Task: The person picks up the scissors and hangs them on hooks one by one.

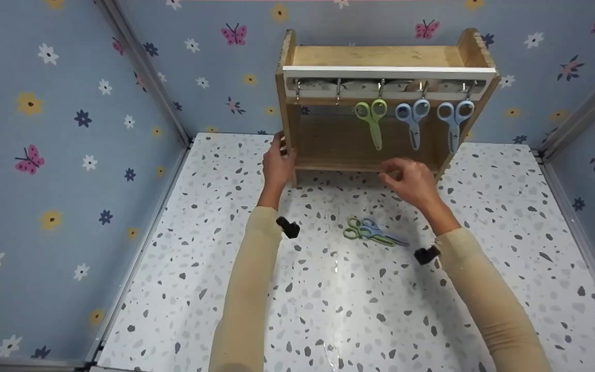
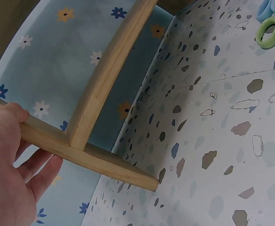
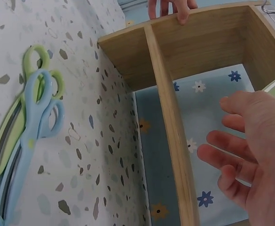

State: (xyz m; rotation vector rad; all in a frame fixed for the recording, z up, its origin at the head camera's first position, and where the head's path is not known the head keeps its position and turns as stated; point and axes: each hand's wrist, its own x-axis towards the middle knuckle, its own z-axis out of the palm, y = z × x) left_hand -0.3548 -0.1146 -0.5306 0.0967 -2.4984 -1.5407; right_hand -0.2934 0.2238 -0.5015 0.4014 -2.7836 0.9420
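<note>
My left hand (image 1: 278, 164) grips the left side panel of a wooden hook rack (image 1: 375, 55), thumb on one face and fingers on the other (image 2: 8, 155). In front of the rack's lower shelf is my right hand (image 1: 412, 183), holding nothing, its fingers loosely bent below the hanging scissors. Green scissors (image 1: 375, 126) hang from the middle hook, with light blue scissors (image 1: 414, 124) and another blue pair (image 1: 453, 126) on the two hooks to the right. On the table, blue scissors (image 3: 29, 127) lie across green scissors (image 3: 10, 136), tips pointing right in the head view.
Two bare metal hooks (image 1: 338, 92) are at the left of the rack's white rail. The speckled white table (image 1: 184, 289) is bordered by blue flowered panels (image 1: 70, 196) on the left, back and right. A black wrist camera (image 1: 426, 254) sits by each cuff.
</note>
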